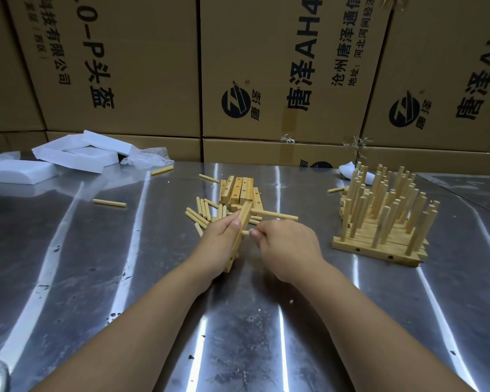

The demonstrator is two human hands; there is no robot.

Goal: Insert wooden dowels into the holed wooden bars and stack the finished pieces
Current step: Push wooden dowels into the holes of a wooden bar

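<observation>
Left hand [218,241] grips the bar [245,219], right hand [286,247] pinches a dowel [246,232]; I'd push it in dead straight.

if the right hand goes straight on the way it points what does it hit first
Probably the holed bar gripped by the left hand; the dowel the right hand pinches points at its side.

Shiny steel table [96,264], loose dowels [201,212] scattered mid-table, holed bars [238,189] piled behind, finished stack [379,247] right, foam blocks [77,154] far left.
</observation>
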